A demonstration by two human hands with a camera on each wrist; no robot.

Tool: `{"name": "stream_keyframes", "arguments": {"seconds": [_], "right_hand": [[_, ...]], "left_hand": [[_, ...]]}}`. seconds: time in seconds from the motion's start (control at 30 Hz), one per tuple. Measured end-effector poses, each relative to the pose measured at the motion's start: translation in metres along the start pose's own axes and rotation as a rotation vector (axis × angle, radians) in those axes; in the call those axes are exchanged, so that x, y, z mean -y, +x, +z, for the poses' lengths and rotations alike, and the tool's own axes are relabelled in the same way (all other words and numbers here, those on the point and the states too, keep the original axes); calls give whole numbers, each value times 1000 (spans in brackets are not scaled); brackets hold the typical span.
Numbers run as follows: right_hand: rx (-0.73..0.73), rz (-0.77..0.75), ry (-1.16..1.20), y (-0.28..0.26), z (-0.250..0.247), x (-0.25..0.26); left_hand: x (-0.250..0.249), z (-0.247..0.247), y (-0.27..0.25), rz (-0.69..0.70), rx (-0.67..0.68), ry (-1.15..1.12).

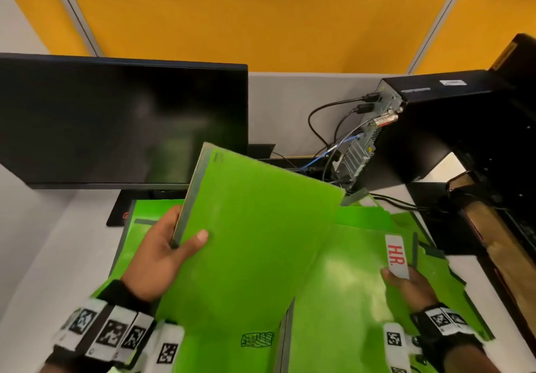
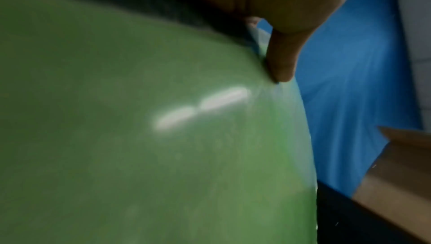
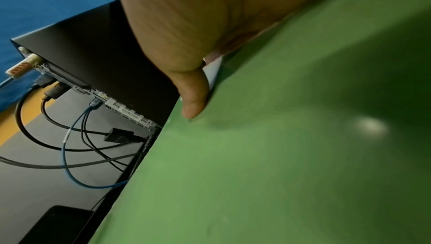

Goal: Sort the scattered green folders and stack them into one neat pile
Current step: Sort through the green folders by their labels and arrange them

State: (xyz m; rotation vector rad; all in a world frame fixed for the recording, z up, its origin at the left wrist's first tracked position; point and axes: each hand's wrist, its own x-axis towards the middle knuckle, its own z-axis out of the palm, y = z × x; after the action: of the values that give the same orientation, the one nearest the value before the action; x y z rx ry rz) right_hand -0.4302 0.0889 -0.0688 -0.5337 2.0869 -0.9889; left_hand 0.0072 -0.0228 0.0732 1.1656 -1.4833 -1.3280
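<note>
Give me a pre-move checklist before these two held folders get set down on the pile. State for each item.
1. Left hand grips the raised folder at its spine edge, thumb on the cover: ok.
2. Right hand pinches the HR folder beside its white label: ok.
3. Two held folders aligned with each other: not ok, they sit at different angles.
4. Loose folders on the desk squared into one pile: not ok, edges fan out.
5. Cables behind the computer box clear of the folders: cannot tell.
</note>
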Motion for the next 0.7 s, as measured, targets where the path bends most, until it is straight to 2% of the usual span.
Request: {"name": "stream_keyframes", "arguments": {"seconds": [0.07,0.13,0.23,0.33,0.53,0.63,0.7], "right_hand": [[21,5,-18,0,-1,0],[32,8,-24,2,0,-1],[48,11,-27,2,1,-2],[52,11,-21,0,2,-1],[46,20,-35,3,2,0],[16,35,-12,4,3,-3],[1,35,3,4,5,-5]], "left_hand": [[-27,10,15,91,38,-71],[-41,24,31,118,15,-144],[-32,50,47,37,17,-245],[-6,80,53,-58,47,-195],[70,121,38,-286,180,42],[100,131,24,-350,253,357],[110,136,12,-324,314,579]]}}
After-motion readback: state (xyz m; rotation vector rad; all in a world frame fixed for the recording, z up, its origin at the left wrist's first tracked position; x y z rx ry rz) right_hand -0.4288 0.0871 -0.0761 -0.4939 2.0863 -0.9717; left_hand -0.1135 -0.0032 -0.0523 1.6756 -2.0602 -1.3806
